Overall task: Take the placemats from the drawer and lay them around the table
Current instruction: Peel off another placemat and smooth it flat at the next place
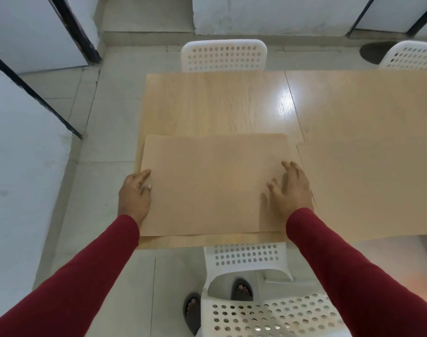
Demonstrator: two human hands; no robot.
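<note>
While both hands press flat, one placemat [212,186] lies at the near-left seat of the surface [215,103]. Left hand [134,194] sits at its left edge, right hand [291,188] on its right side, fingers spread, gripping nothing. Second placemat [368,186] looks laid just beside it. Far seats bare; drawer not visible.
</note>
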